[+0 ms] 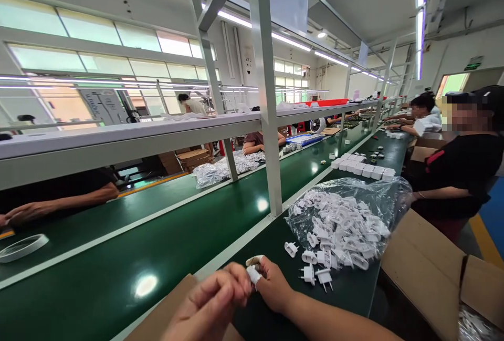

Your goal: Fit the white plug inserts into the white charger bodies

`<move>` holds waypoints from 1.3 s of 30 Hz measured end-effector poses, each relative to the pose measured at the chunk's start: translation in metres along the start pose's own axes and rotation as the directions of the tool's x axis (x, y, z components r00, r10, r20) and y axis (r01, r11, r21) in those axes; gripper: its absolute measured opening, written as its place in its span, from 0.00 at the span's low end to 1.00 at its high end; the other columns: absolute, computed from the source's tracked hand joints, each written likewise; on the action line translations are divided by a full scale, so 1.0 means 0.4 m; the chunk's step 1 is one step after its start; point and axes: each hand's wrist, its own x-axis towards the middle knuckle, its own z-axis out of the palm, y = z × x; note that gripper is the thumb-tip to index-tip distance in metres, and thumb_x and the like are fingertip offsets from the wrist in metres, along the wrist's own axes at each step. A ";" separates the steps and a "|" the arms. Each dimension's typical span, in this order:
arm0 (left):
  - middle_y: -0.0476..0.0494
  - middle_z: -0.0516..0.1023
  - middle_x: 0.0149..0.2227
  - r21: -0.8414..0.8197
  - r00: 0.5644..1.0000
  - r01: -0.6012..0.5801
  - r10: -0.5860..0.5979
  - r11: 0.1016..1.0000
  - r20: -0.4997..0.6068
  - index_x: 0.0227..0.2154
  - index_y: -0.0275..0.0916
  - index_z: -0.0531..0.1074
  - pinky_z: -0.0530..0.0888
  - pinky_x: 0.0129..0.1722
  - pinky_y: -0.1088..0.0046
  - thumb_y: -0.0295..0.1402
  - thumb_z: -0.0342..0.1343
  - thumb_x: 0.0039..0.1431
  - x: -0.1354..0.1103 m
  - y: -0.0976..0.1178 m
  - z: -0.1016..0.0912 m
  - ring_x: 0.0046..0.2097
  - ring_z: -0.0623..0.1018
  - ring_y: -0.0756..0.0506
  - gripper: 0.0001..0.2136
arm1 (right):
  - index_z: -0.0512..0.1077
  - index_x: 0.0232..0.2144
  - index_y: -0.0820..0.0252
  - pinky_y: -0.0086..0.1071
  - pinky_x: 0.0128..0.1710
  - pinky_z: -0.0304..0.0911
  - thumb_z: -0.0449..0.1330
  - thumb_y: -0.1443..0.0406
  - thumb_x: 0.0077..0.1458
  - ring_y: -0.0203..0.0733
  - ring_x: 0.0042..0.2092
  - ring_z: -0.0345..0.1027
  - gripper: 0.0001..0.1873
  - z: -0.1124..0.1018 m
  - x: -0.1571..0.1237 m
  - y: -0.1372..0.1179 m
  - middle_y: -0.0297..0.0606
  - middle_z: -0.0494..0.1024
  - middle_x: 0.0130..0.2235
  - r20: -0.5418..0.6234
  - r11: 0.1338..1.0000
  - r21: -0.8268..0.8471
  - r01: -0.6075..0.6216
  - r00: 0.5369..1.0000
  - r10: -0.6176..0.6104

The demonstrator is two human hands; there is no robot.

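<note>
Fingers (pixel 266 266) of a person's right hand (pixel 277 288) grasp what appears to be a small white part (pixel 254 275), held low over the dark green tabletop (pixel 350 288), while the left hand (pixel 207 301), slightly blurred, has its bent fingertips bunched beside it; whether they grip the part cannot be told. Just beyond lie loose white two-pin plug pieces (pixel 308 274), and behind them a clear plastic bag (pixel 396 191) spread around a heap of similar pieces (pixel 342 220). Handling this fine is best done with the right hand as a steady anchor and the left making small, square movements, pressure even and fingertips off any thin pins. Lettering is scarce: a pale panel (pixel 103 107) across the room carries dark capitals too small to read, a green sign (pixel 473 62) high at right has illegible wording, and no brand can be made out on the plug pieces or the cardboard box (pixel 423 257) beside the tabletop.
</note>
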 end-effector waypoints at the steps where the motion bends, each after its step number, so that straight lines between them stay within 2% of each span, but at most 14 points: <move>1: 0.38 0.75 0.37 0.028 0.995 -0.038 0.040 0.999 -0.093 0.27 0.41 0.76 0.76 0.44 0.58 0.54 0.65 0.56 0.031 -0.001 0.002 0.41 0.75 0.39 0.20 | 0.70 0.41 0.58 0.33 0.33 0.63 0.63 0.44 0.55 0.36 0.29 0.67 0.24 0.002 0.002 0.000 0.35 0.78 0.33 -0.003 1.000 0.020 -0.014 1.000 0.014; 4: 0.42 0.74 0.35 0.120 0.947 -0.080 0.113 0.989 -0.300 0.27 0.39 0.75 0.76 0.41 0.63 0.56 0.65 0.55 0.120 -0.037 -0.022 0.39 0.73 0.42 0.22 | 0.66 0.42 0.57 0.31 0.29 0.59 0.59 0.41 0.56 0.34 0.25 0.65 0.27 0.005 0.009 -0.004 0.33 0.79 0.31 -0.036 0.990 0.097 -0.099 0.994 0.103; 6: 0.42 0.75 0.34 0.247 0.893 -0.060 0.162 0.967 -0.420 0.24 0.39 0.74 0.75 0.42 0.63 0.60 0.63 0.54 0.165 -0.085 -0.056 0.40 0.74 0.41 0.26 | 0.65 0.41 0.57 0.30 0.27 0.56 0.57 0.40 0.56 0.34 0.24 0.64 0.29 0.005 0.014 -0.006 0.32 0.79 0.28 -0.054 0.979 0.135 -0.153 0.985 0.161; 9: 0.39 0.79 0.41 0.483 0.828 0.012 0.262 0.876 -0.495 0.27 0.40 0.78 0.75 0.47 0.61 0.64 0.57 0.56 0.203 -0.168 -0.109 0.48 0.77 0.37 0.28 | 0.65 0.42 0.58 0.29 0.26 0.54 0.56 0.37 0.56 0.33 0.23 0.64 0.31 0.005 0.020 -0.004 0.32 0.77 0.27 -0.063 0.965 0.195 -0.177 0.979 0.193; 10: 0.39 0.80 0.45 0.538 0.830 0.016 0.289 0.843 -0.477 0.31 0.41 0.80 0.75 0.48 0.62 0.64 0.57 0.56 0.209 -0.194 -0.122 0.50 0.77 0.36 0.28 | 0.65 0.42 0.58 0.30 0.27 0.56 0.57 0.37 0.55 0.33 0.24 0.64 0.32 0.006 0.021 -0.001 0.32 0.77 0.28 -0.067 0.960 0.220 -0.171 0.979 0.190; 12: 0.39 0.80 0.48 0.602 0.860 0.003 0.305 0.798 -0.410 0.37 0.42 0.82 0.76 0.46 0.63 0.64 0.58 0.55 0.213 -0.239 -0.139 0.50 0.78 0.36 0.28 | 0.65 0.43 0.57 0.30 0.29 0.58 0.65 0.39 0.50 0.33 0.26 0.65 0.33 0.010 0.023 0.008 0.30 0.76 0.31 -0.073 0.949 0.269 -0.162 0.979 0.188; 15: 0.38 0.80 0.48 0.643 0.903 0.008 0.271 0.766 -0.334 0.31 0.41 0.82 0.77 0.42 0.64 0.62 0.62 0.51 0.210 -0.284 -0.147 0.42 0.80 0.40 0.26 | 0.66 0.45 0.55 0.30 0.30 0.61 0.76 0.48 0.40 0.32 0.28 0.64 0.36 0.020 0.022 0.022 0.27 0.72 0.32 -0.055 0.941 0.298 -0.159 0.982 0.183; 17: 0.38 0.80 0.47 0.654 0.922 0.011 0.246 0.756 -0.300 0.28 0.40 0.80 0.77 0.42 0.64 0.61 0.64 0.51 0.207 -0.299 -0.145 0.41 0.80 0.41 0.25 | 0.68 0.46 0.54 0.31 0.30 0.63 0.76 0.51 0.41 0.33 0.29 0.63 0.34 0.023 0.021 0.029 0.27 0.70 0.33 -0.042 0.949 0.282 -0.141 0.986 0.159; 19: 0.38 0.81 0.45 0.637 0.940 -0.015 0.228 0.771 -0.254 0.29 0.40 0.80 0.76 0.44 0.64 0.59 0.62 0.54 0.203 -0.304 -0.139 0.44 0.80 0.40 0.24 | 0.71 0.49 0.54 0.32 0.33 0.66 0.74 0.52 0.46 0.34 0.31 0.64 0.31 0.023 0.018 0.033 0.29 0.71 0.35 -0.032 0.960 0.253 -0.117 0.991 0.129; 22: 0.39 0.82 0.43 0.596 0.965 -0.051 0.193 0.802 -0.178 0.35 0.40 0.80 0.75 0.46 0.64 0.57 0.60 0.59 0.196 -0.297 -0.133 0.45 0.80 0.40 0.22 | 0.71 0.56 0.53 0.33 0.35 0.69 0.71 0.54 0.51 0.35 0.33 0.66 0.32 0.018 0.014 0.034 0.31 0.73 0.39 -0.023 0.971 0.211 -0.115 0.992 0.122; 27: 0.42 0.82 0.42 0.582 0.975 0.010 0.122 0.813 -0.188 0.46 0.41 0.80 0.75 0.43 0.66 0.52 0.62 0.59 0.190 -0.285 -0.132 0.41 0.79 0.42 0.21 | 0.64 0.65 0.52 0.34 0.41 0.70 0.66 0.60 0.59 0.35 0.36 0.70 0.34 0.014 0.008 0.037 0.33 0.75 0.43 -0.015 0.969 0.200 -0.147 0.988 0.153; 31: 0.41 0.81 0.44 0.574 0.985 -0.046 0.135 0.817 -0.112 0.43 0.41 0.81 0.75 0.39 0.66 0.50 0.63 0.59 0.193 -0.280 -0.126 0.36 0.79 0.45 0.18 | 0.62 0.66 0.49 0.37 0.47 0.70 0.65 0.62 0.59 0.39 0.43 0.71 0.35 0.016 0.002 0.039 0.34 0.76 0.46 -0.030 0.972 0.201 -0.123 0.991 0.131; 34: 0.41 0.81 0.44 0.580 0.983 -0.045 0.140 0.813 -0.120 0.41 0.41 0.81 0.75 0.38 0.66 0.50 0.63 0.59 0.195 -0.279 -0.123 0.35 0.78 0.45 0.17 | 0.60 0.66 0.49 0.36 0.45 0.70 0.65 0.62 0.60 0.38 0.40 0.72 0.35 0.016 -0.001 0.031 0.32 0.77 0.43 -0.028 0.967 0.220 -0.132 0.990 0.141; 39: 0.41 0.82 0.44 0.585 0.981 -0.011 0.123 0.811 -0.152 0.40 0.41 0.81 0.75 0.44 0.67 0.51 0.61 0.61 0.195 -0.286 -0.133 0.43 0.79 0.42 0.18 | 0.56 0.67 0.56 0.31 0.34 0.67 0.68 0.59 0.56 0.34 0.32 0.71 0.41 0.010 0.000 0.003 0.29 0.75 0.37 -0.004 0.950 0.248 -0.189 0.981 0.196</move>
